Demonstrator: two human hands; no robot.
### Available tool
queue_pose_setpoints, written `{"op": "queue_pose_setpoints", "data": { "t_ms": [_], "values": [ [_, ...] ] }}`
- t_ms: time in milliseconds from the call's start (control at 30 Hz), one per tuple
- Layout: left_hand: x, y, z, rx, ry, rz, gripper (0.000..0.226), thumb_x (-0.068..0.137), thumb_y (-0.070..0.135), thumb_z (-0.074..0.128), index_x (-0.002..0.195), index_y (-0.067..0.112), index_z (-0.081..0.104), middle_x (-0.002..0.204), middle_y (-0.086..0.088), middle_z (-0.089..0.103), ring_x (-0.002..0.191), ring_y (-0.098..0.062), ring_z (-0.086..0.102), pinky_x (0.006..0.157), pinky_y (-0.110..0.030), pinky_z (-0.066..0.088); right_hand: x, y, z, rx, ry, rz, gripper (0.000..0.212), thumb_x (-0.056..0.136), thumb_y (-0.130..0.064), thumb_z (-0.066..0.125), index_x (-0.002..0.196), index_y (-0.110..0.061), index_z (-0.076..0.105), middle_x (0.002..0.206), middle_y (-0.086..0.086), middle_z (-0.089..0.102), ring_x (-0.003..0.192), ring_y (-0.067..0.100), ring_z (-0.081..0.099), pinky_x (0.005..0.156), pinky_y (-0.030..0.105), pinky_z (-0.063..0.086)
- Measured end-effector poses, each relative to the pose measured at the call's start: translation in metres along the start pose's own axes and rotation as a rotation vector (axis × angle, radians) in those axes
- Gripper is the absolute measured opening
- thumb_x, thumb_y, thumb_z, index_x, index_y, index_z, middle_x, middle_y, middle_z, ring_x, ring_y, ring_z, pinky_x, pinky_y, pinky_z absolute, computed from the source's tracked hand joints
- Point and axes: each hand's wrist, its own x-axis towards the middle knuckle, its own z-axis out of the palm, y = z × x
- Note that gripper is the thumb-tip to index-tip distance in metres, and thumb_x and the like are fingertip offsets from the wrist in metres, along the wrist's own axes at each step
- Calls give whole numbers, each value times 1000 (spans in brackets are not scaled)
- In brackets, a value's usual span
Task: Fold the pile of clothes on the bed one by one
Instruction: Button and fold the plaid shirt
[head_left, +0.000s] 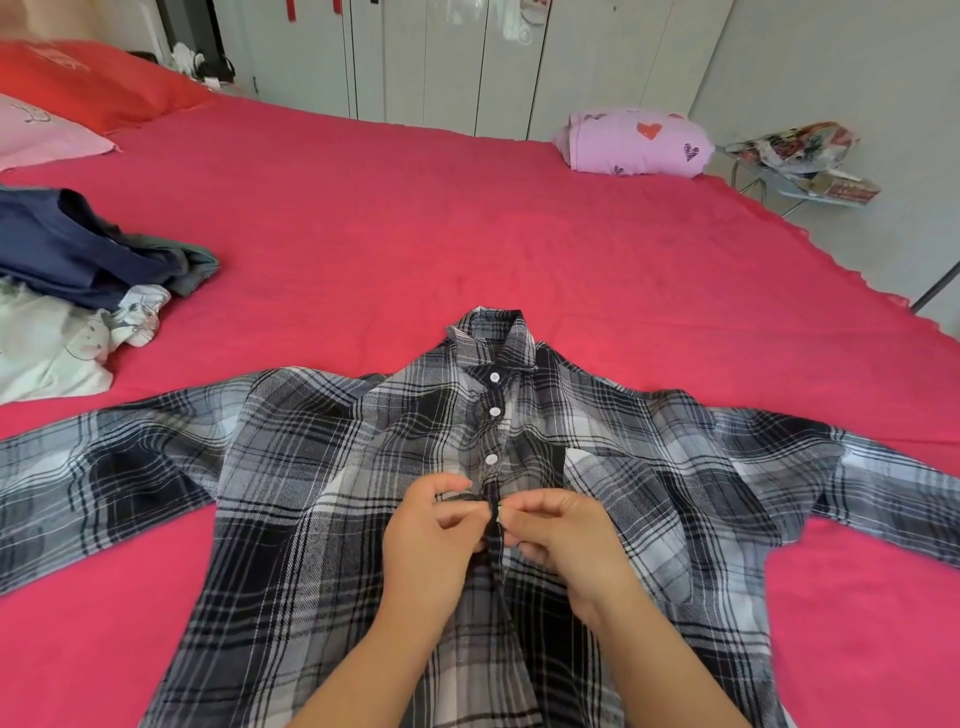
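- Bed (467, 208): a pink-red sheet covers it and fills most of the view. Its far edge meets the wardrobe doors (441, 57), whose tops are cut off by the upper edge.
- Plaid shirt (311, 493): black, grey and white, it lies face up on the near part of the bed with its collar pointing away and its sleeves spread to either side. Both cuffs run past the side edges and the hem runs past the bottom edge.
- Pile of clothes (78, 270): it lies on the bed at the left, well apart from the shirt's body. Navy and grey pieces lie over pale printed ones. It is partly cut off, so the single garments cannot be told apart.
- Pillows (78, 83): one orange-red and one pink, at the far left corner, both cropped.
- Lilac bundle (634, 143): heart-printed, at the bed's far right corner.
- Left hand (431, 530) and right hand (566, 535): their fingertips meet at the shirt's front placket, and each pinches an edge of it. The forearms hide the placket below.
- Buttons (494, 411): three white ones are fastened above the hands. Whether the fingertips hold a button cannot be seen.
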Motion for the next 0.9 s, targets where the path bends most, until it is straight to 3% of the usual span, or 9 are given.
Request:
{"op": "queue_pose_setpoints", "data": {
  "t_ms": [133, 267, 367, 500, 600, 733, 900],
  "values": [
    [2, -1, 1, 18, -1, 13, 29, 76, 11, 73, 85, 30, 54, 73, 4, 72, 74, -10, 67, 78, -28, 51, 1, 3, 0, 35, 10, 14, 7, 80, 2, 67, 82, -5, 68, 67, 2, 67, 55, 4, 63, 52, 12, 47],
    [7, -2, 0, 86, -30, 73, 27, 76, 12, 74, 87, 29, 55, 71, 8, 71, 74, 9, 60, 70, -4, 39, 2, 2, 1, 62, 23, 16, 12, 81, 4, 65, 80, -7, 67, 70, 3, 68, 58, 7, 65, 55, 14, 50],
    [7, -4, 0, 160, -6, 134, 25, 77, 14, 73, 89, 28, 57, 71, 9, 70, 77, 9, 59, 68, 0, 36, 2, 2, 2, 29, 21, 0, 14, 82, 3, 65, 78, -10, 67, 70, 2, 68, 63, 9, 67, 60, 17, 53],
    [4, -8, 3, 223, 55, 235, 29, 78, 11, 72, 89, 31, 53, 67, 12, 68, 84, 12, 56, 67, 2, 34, 2, 2, 5, 30, 3, -11, 3, 82, -11, 69, 84, -9, 69, 75, 4, 70, 69, 12, 68, 68, 22, 55],
    [-1, -9, 7, 266, 40, 304, 29, 80, 10, 70, 92, 29, 51, 65, 17, 63, 82, 13, 56, 66, 1, 36, 5, 7, 6, -14, 32, -26, 14, 79, -20, 72, 84, -8, 69, 71, 3, 68, 64, 8, 64, 65, 21, 53],
    [-2, -11, 7, 325, 33, 360, 25, 81, 13, 70, 100, 24, 57, 70, 22, 58, 69, 13, 56, 67, 3, 35, 8, 9, 6, 16, 63, 0, 9, 81, -9, 70, 79, -11, 61, 64, 3, 63, 60, 9, 61, 62, 22, 52],
    [-1, -17, 6, 380, 20, 418, 25, 80, 12, 70, 104, 17, 63, 74, 29, 52, 72, 17, 52, 72, 4, 35, 7, 10, 5, 149, 61, 71, 13, 83, 0, 65, 80, -11, 59, 61, 2, 62, 58, 11, 60, 56, 20, 53]
  ]
}}
